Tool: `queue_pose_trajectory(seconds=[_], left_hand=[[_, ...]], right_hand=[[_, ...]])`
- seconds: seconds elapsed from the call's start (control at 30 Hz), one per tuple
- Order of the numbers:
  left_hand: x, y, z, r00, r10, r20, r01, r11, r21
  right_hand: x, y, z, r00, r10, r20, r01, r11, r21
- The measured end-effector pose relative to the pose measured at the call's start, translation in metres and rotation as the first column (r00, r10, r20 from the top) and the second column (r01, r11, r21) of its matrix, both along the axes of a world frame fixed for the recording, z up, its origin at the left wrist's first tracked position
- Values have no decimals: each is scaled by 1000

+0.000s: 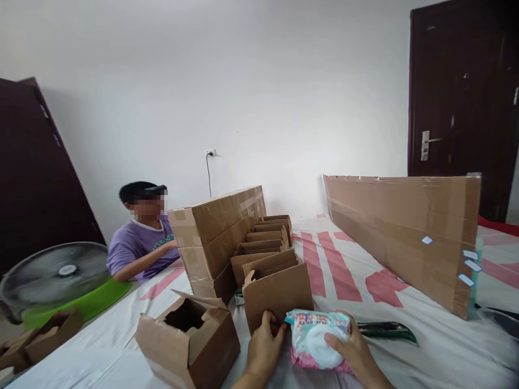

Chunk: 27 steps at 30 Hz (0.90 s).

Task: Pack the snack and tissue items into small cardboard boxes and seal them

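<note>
A pack of wet wipes [302, 354] with a white lid and a blue and pink wrapper lies near the front edge of the bed or table. My right hand [348, 346] is closed on its right side, thumb across the lid. To the left, my left hand [263, 346] has its fingers curled against the lower front of an open cardboard box [279, 294]; part of the fingers is hidden. This box stands at the near end of a row of open boxes [263, 237]. Another open box [211, 346], flaps raised, sits left of my left hand. A green utility knife [389, 330] lies beyond my right hand.
Stacked sealed cartons [214, 227] form a wall behind the row. A long cardboard panel [405, 237] stands at the right on the white and pink cloth [340, 259]. At the left are a person in a purple shirt [138, 248], a fan [60, 270] and more boxes [52, 340].
</note>
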<state>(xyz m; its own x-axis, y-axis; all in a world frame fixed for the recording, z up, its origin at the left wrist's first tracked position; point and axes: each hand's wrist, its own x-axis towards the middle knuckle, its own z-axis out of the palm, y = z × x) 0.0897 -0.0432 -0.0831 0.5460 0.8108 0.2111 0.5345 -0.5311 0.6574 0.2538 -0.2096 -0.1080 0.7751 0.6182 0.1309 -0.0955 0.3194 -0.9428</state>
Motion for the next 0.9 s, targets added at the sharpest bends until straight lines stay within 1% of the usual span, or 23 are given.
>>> queue_pose_trajectory(seconds=[0.1, 0.2, 0.27, 0.37, 0.43, 0.53, 0.63, 0.77, 0.83, 0.9], left_hand=[[-7, 17, -5, 1000, 14, 22, -14, 1000, 26], [-14, 35, -10, 997, 53, 52, -55, 997, 54], [-17, 41, -13, 994, 83, 65, -87, 994, 65], [-15, 35, -15, 995, 81, 55, -85, 994, 70], [-12, 25, -12, 999, 30, 22, -32, 997, 75], [-3, 14, -3, 997, 1, -82, 4, 998, 61], [14, 17, 5, 989, 24, -144, -15, 998, 67], [41, 34, 1, 982, 42, -186, -27, 996, 84], [52, 44, -4, 980, 67, -187, -48, 993, 104], [56, 53, -7, 983, 79, -165, -58, 990, 130]], right_hand=[[0, -6, -4, 998, -8, 56, 10, 999, -31], [-1, -6, -14, 996, -45, 78, 48, 998, -44], [-2, -3, -20, 993, -79, 90, 83, 995, -46], [-7, 1, -26, 988, -133, 74, 136, 990, -34], [-11, 2, -27, 988, -145, 58, 147, 989, -29], [-13, 0, -25, 990, -120, 67, 122, 992, -22], [-9, -5, -24, 988, -95, 118, 103, 993, -61], [0, -10, -26, 985, -21, 172, 46, 989, -140], [2, -11, -28, 984, -34, 177, 61, 988, -145], [4, -10, -29, 983, -51, 177, 78, 986, -148]])
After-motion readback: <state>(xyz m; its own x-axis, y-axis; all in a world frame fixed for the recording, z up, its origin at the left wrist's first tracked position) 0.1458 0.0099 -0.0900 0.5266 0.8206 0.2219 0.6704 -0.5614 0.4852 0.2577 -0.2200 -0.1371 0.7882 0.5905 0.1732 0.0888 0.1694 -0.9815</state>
